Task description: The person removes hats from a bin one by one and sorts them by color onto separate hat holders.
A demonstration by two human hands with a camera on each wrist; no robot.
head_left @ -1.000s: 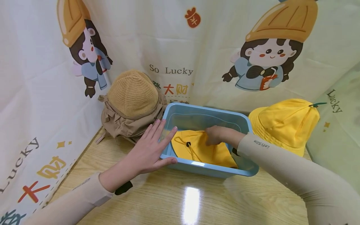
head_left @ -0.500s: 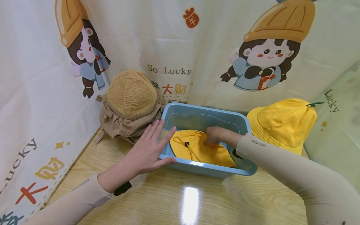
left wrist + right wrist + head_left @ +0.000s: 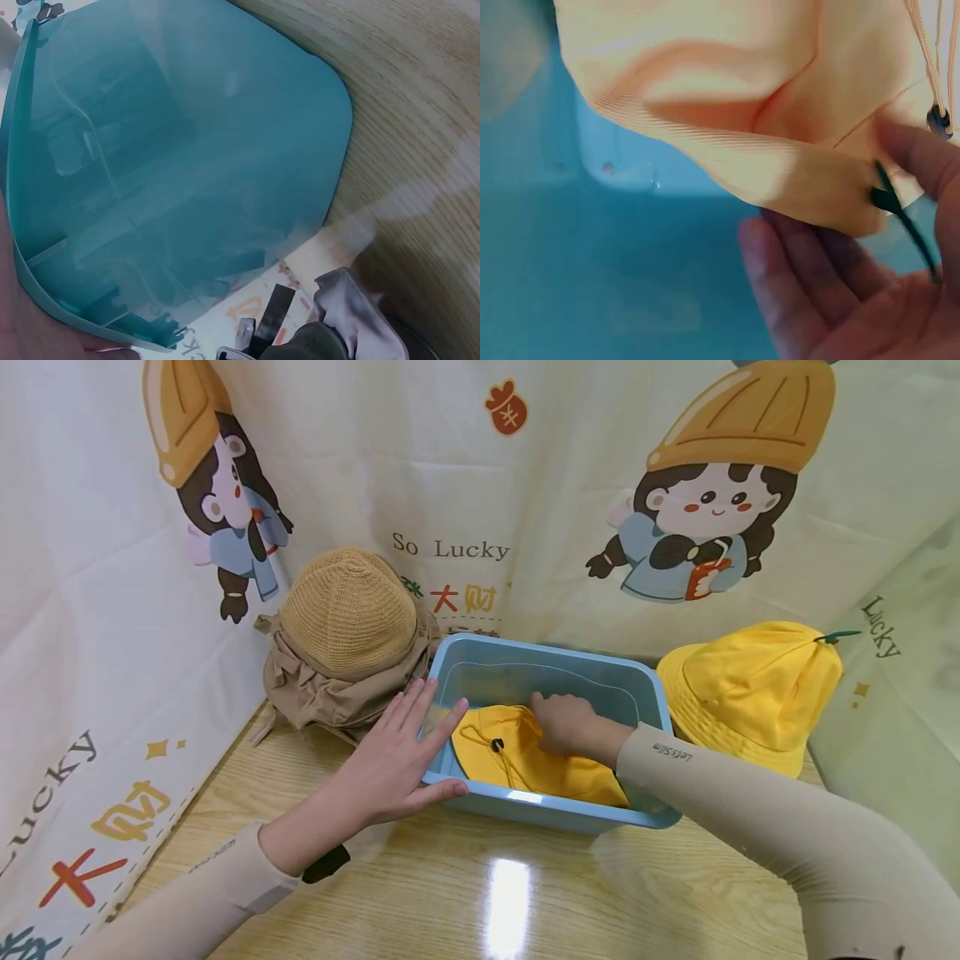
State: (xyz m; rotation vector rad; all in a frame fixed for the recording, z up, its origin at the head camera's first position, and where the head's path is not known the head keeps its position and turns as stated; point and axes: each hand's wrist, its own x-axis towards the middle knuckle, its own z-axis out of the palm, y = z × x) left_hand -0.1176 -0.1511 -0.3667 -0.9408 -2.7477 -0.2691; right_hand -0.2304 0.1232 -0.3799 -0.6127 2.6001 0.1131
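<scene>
A yellow hat is lying flattened in a blue tub, filling most of its floor; its cloth is plain bright yellow with fine ribbed stitching along the brim edge, and a yellow drawstring with a small dark toggle is trailing across it. In the right wrist view the fabric is folding over itself in soft creases, with the toggle near the upper right and a thin dark green stem showing at the fingers. The right hand is reaching down into the tub and gripping the hat, thumb and curled fingers pinching a fold of the cloth. The left hand is resting flat against the tub's left end, fingers straight and spread over the rim, thumb along the near wall; the left wrist view is showing that translucent wall close up. The tub is standing on a wooden table. Just left of it a tan knitted hat is sitting on a brown frilled one; just right a second yellow hat is standing crown up. A cartoon-printed cloth is hanging behind.
</scene>
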